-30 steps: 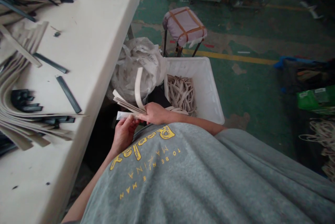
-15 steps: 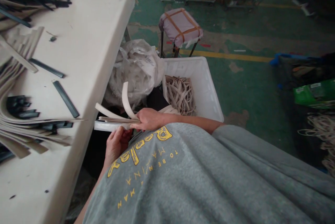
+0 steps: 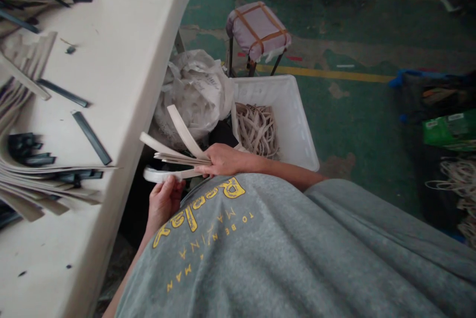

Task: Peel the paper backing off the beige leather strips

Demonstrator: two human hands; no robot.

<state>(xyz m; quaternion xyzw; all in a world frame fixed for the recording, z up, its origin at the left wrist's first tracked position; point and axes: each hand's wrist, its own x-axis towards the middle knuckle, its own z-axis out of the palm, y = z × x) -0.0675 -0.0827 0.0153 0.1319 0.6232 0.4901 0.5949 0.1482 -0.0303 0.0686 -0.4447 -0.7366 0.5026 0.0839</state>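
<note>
My right hand [image 3: 222, 159] is closed on a bundle of several flat cream strips [image 3: 174, 152] that fan out to the left, one curling upward. Just below, my left hand [image 3: 163, 201] pinches the lowest white strip [image 3: 158, 175] of the bundle with thumb and fingers. Both hands are held in front of my grey shirt, beside the edge of the white table [image 3: 122, 60]. Behind my right wrist stands a white plastic bin [image 3: 293, 119] with a heap of more cream strips [image 3: 258, 129] inside.
On the table lie black strips [image 3: 91, 137], black bars at the far corner and a stack of long beige strips [image 3: 44, 179]. A crumpled plastic bag [image 3: 193, 92] sits beside the bin, a taped stool [image 3: 258, 30] behind it, dark bags and a green pack [image 3: 448, 129] at the right.
The bundle has swung left toward the table and fanned out more. My left hand has dropped slightly and now grips the lowest strip from below. The view shifted a little.
</note>
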